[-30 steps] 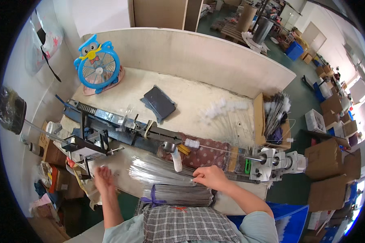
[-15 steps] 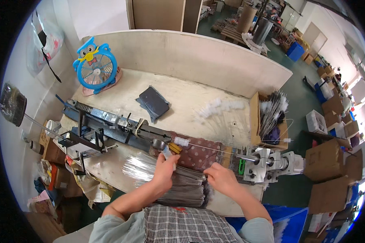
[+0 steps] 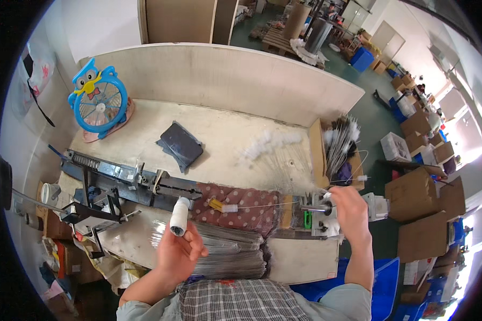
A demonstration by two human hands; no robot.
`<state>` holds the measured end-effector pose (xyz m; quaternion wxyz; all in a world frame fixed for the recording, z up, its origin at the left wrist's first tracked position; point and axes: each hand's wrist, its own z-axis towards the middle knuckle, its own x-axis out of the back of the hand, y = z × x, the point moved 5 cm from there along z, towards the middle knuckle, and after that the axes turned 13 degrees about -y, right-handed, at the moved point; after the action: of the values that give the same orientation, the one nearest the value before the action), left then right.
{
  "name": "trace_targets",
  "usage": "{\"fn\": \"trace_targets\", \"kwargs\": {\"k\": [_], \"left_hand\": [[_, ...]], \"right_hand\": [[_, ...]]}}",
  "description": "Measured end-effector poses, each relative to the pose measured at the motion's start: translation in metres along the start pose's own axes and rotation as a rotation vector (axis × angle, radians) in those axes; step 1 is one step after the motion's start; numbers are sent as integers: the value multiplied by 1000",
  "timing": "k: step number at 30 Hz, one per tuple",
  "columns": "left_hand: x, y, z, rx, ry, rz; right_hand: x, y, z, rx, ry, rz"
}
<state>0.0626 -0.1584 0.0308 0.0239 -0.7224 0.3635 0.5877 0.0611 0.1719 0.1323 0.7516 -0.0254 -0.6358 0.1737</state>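
My left hand (image 3: 177,254) is raised in front of the bench, palm up, with its fingers curled by a white tube-shaped piece (image 3: 179,216) whose near end is dark. My right hand (image 3: 351,211) is closed beside the metal spindle machine (image 3: 322,214); a pale bit shows at its fingertips, too small to name. Between the hands, a thin wire (image 3: 265,205) runs from the spindle to a small white brush head (image 3: 230,208), next to a yellow piece (image 3: 216,205), over a dotted brown cloth (image 3: 251,216). A thick bundle of metal wires (image 3: 230,257) lies in front.
A long dark metal rail (image 3: 123,174) with fittings extends leftward. Behind it are a blue cartoon fan (image 3: 99,104) and a dark flat pad (image 3: 181,145). White-tipped brushes (image 3: 273,147) lie at the back; a cardboard box (image 3: 317,152) of brushes stands at right. A low partition (image 3: 225,80) borders the bench.
The left hand has come away from the yellow piece and moved back, turning palm up. My right hand has gone from the wire bundle rightward to the spindle. The whole view has shifted.
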Motion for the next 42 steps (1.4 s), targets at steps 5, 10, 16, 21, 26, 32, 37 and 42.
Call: {"fn": "trace_targets", "kwargs": {"k": [5,10,16,21,26,32,37,42], "left_hand": [[3,-47,39,200,-236,629],[-86,-72,100,-629,-379,1677],[-63,-104,157,-644,-359,2403],[-78,-100,200,-709,-500,2594],[-73,-73,123,-840,-552,2165],[-11,-13,40,-528,-181,1831],[47,23,17,-249,153,1043],[32,25,32,-136,145,339]], "right_hand": [[-6,2,5,-74,5,71],[-44,1,28,-133,-113,436],[-66,16,32,-99,-81,275],[-62,2,35,22,-339,324],[-76,-15,51,164,-247,320],[-113,-105,98,458,-167,416],[-139,-141,111,419,-121,322],[-143,-150,116,372,-170,250]]}}
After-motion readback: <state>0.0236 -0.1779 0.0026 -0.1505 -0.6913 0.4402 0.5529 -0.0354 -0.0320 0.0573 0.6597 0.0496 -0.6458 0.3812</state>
